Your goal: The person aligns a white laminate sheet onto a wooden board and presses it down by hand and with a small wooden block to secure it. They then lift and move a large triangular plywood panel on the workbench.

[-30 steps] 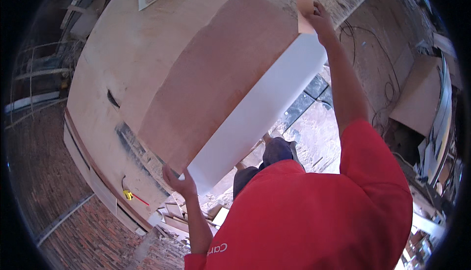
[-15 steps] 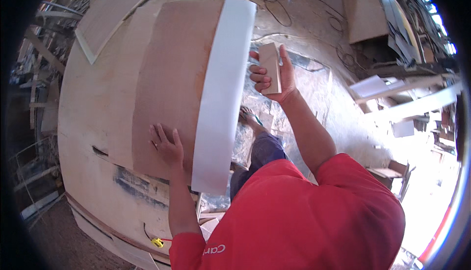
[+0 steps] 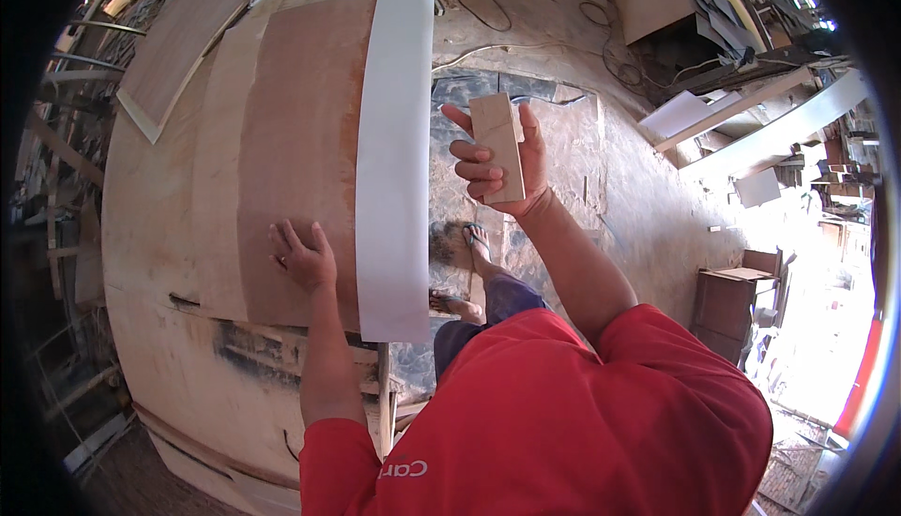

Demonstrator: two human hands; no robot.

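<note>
My right fingers (image 3: 479, 171) curl round the block (image 3: 495, 129); my left fingers (image 3: 292, 238), spread and gripping nothing, rest on the sheet (image 3: 305, 122). From here, I'd press evenly.

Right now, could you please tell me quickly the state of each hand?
Left hand: open, fingers spread, resting on the brown sheet.
Right hand: closed around the block, holding it.
</note>
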